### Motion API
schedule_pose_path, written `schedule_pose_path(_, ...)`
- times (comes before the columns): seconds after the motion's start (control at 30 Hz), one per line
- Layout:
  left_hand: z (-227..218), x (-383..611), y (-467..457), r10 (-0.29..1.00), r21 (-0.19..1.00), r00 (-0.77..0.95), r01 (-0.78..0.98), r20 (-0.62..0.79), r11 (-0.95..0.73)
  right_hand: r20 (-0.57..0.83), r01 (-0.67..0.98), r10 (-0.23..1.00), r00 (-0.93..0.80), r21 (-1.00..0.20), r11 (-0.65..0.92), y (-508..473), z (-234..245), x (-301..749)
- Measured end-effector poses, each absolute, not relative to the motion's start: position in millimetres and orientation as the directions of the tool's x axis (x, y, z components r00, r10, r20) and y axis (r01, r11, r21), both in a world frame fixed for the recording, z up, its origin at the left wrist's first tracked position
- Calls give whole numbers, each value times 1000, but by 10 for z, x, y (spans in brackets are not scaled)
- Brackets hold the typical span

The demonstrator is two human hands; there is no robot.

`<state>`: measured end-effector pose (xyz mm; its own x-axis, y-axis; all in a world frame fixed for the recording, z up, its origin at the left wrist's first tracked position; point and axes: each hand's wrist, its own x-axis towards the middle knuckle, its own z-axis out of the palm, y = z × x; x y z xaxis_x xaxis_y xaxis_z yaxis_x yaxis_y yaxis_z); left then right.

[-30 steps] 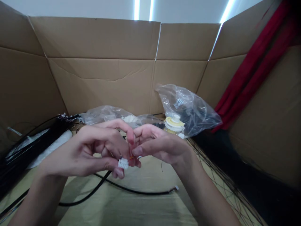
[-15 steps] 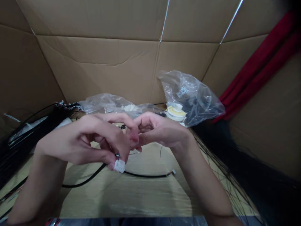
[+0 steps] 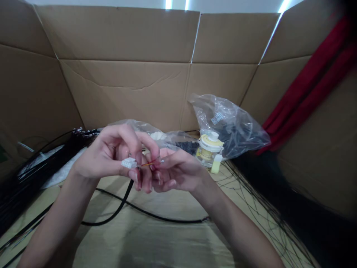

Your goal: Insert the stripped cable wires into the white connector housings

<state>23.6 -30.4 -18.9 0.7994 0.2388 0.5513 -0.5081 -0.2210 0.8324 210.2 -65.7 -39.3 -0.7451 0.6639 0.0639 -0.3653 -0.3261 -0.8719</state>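
Head-worn view of two hands raised over a cardboard sheet [image 3: 167, 242], inside a surround of cardboard box flaps [image 3: 122, 89]. A small white connector housing [image 3: 128, 162] was held in the air between the thumb and fingertips of the left hand [image 3: 108, 152], the other fingers being curled above it. A thin orange-red wire [image 3: 147, 163] was seen running from the housing to the right hand [image 3: 178, 173], whose bent fingers were closed in a light pinch around its far end, although the exact contact was partly hidden. The hands were held close together, and this grip was judged to keep the short wire steady and well above the black cable [image 3: 111, 217] lying on the sheet below. The housing appeared as a pale, ribbed plastic block. Behind the hands were placed a clear plastic bag of black wires [image 3: 234, 130] and a yellow-and-white spool [image 3: 209, 147]. A second clear bag [image 3: 131, 124] was partly hidden by the left hand, and a bundle of black wires [image 3: 47, 163] was laid at the left. A red cloth [image 3: 304, 89] hung at the right.
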Motion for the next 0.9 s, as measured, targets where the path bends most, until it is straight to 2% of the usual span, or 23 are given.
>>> schedule_pose_path(0.1,-173,240,-329,305,810,751,-530,586,-251,101,-419,761,-641,-876,-237,-719,-395,2074)
schedule_pose_path(0.23,-152,274,-269,387,768,664,-564,640,-304,199,-468,876,-439,-883,-34,-868,-345,2075)
schedule_pose_path(0.4,-150,350,-254,484,722,543,-588,687,-364,352,-453,914,-200,-861,232,-1055,-262,2044)
schedule_pose_path(0.63,-149,339,-398,544,758,530,-500,650,-418,508,-246,861,19,-833,496,-1120,-232,2048)
schedule_pose_path(0.8,-152,332,-436,542,781,563,-441,624,-442,566,-23,824,12,-824,567,-1148,-142,2136)
schedule_pose_path(0.9,-154,374,-479,588,765,491,-376,643,-524,607,150,794,21,-787,598,-1208,-102,2141)
